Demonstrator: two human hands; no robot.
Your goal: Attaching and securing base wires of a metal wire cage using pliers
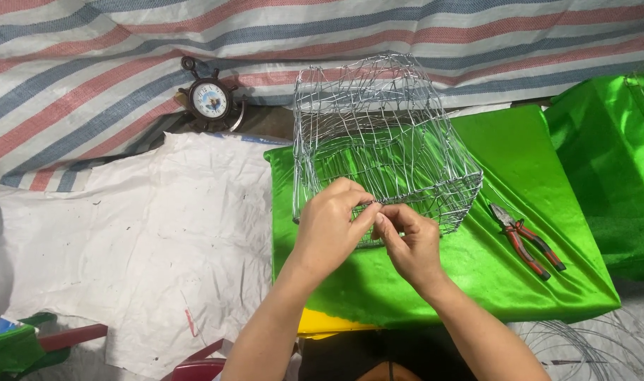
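View from above, looking down at a worktable draped in a shiny green cloth [505,162]. A wire basket [382,137] — a box-shaped cage of thin silver wire, open at the top — stands on the cloth near its left half, tilted slightly so that its far side rises toward the striped tarpaulin [89,63] behind.

Both hands meet at the basket's near lower edge. The left hand [330,226] is curled, thumb and forefinger pinched together on a strand of wire at the rim; the remaining fingers are folded under. The right hand [409,240] is likewise closed into a pinch, its fingertips touching those of the left hand and gripping the same stretch of wire. The exact strand held is too fine to make out.

A pair of pliers [528,240] with red-and-black handles lies on the cloth just to the right of the basket, jaws pointing away from the person, untouched by either hand. A small round clock [210,99] in a dark ship's-wheel frame rests against the tarpaulin, well to the left of the basket. A crumpled white sheet [124,233] covers the ground left of the table — loose coils of wire [590,349] show at lower right.
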